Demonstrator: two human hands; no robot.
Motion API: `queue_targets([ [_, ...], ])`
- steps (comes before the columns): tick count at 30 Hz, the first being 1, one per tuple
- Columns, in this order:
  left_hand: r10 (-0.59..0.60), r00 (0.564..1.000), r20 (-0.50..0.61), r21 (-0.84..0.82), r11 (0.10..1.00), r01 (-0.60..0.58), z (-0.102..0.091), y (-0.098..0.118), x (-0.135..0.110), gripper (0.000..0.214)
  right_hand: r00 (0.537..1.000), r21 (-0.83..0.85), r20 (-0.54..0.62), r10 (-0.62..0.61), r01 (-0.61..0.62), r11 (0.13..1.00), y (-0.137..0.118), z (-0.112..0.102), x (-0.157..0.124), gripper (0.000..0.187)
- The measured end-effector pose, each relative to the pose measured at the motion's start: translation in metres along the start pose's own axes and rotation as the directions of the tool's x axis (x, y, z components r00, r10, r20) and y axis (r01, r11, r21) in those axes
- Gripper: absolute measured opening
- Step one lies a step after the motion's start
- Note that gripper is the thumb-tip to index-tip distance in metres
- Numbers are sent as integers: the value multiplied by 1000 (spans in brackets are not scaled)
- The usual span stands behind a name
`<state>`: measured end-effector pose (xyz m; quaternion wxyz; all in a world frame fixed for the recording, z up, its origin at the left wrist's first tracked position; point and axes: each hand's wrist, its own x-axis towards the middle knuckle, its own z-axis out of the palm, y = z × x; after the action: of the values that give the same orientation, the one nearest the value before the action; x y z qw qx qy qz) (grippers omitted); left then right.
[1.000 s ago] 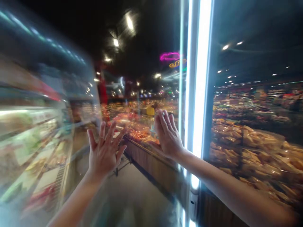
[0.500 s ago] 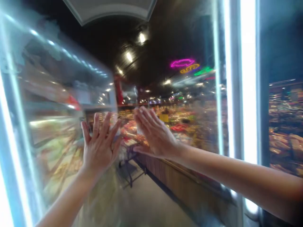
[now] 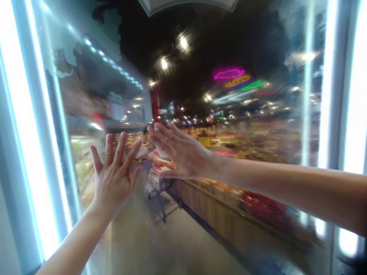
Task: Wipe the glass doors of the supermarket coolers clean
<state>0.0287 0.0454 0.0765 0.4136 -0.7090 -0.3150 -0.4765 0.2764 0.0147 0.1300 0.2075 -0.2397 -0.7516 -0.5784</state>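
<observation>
My left hand (image 3: 113, 175) is raised palm forward with its fingers spread, and nothing is in it. Beside it on the right, my right hand (image 3: 183, 154) is held out flat, fingers stretched to the left and thumb apart. The two hands do not touch. Both seem to be at a clear sheet between bright light strips; whether they press on it I cannot tell. Past the hands, a shopping cart (image 3: 163, 206) stands on the floor, its upper part partly hidden by my right hand.
Bright vertical light strips stand on the left (image 3: 28, 126) and the right (image 3: 329, 99). A long wooden-sided display (image 3: 229, 217) with blurred goods, some red packs (image 3: 263, 204) among them, runs along the aisle floor (image 3: 137, 244). Neon signs (image 3: 229, 74) glow in the back.
The scene has shifted rightward in view, bringing more of the left light strip in. My right hand has moved left, closer to my left hand. Both hands stay open.
</observation>
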Motion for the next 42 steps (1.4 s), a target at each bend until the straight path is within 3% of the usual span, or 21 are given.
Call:
queue_targets([
  [3,-49,999,18,-7,999,49,-4,-11,-7,68,990,-27,-67,121,-123,992,-6,3,21,107],
  [7,-85,996,17,9,996,85,-7,-23,-19,68,994,-28,70,-81,83,996,-20,5,35,108],
  [8,-89,996,7,15,996,89,-6,-25,-23,69,993,-21,85,-82,84,996,-19,4,39,105],
  [12,-108,994,-27,21,994,109,-4,-29,-35,71,984,-14,-4,178,-178,984,-15,2,48,103],
  [13,-118,993,-24,18,993,119,-4,-28,-37,72,982,-17,-12,189,-189,982,-18,3,46,104],
  [17,-148,989,-6,17,989,148,-1,-22,-48,76,993,-19,65,-93,95,995,-40,9,25,100],
  [19,-150,989,-7,15,989,150,0,-20,-53,80,995,-28,42,-85,86,996,-43,11,17,95],
  [21,-149,989,-11,10,989,149,1,-19,-58,82,999,-45,-24,46,-47,998,-43,12,12,97],
  [23,-161,987,-13,4,987,162,2,-17,-65,82,996,-47,-24,86,-87,995,-46,12,7,101],
  [26,-182,983,3,6,983,181,5,-10,-83,82,987,-7,79,-137,138,990,-55,13,-4,98],
  [28,-166,986,20,14,986,166,9,-3,-101,82,977,23,69,-202,200,979,-60,15,-9,95],
  [32,-176,984,23,0,984,176,17,12,-134,79,996,40,-9,89,-89,995,-77,22,-16,89],
  [33,-192,981,16,-4,981,192,19,16,-140,78,995,51,-9,98,-97,994,-86,25,-20,89],
  [37,-256,966,27,10,967,255,27,33,-170,82,995,121,16,-95,93,988,-123,34,-40,96],
  [38,-265,963,43,12,964,265,29,37,-182,84,998,126,23,-55,52,991,-128,34,-44,96],
  [41,-285,955,81,5,958,285,35,52,-224,85,975,114,24,222,-223,968,-138,37,-52,95],
  [42,-286,955,85,1,958,287,36,56,-237,85,969,118,24,245,-246,962,-143,38,-55,96],
])
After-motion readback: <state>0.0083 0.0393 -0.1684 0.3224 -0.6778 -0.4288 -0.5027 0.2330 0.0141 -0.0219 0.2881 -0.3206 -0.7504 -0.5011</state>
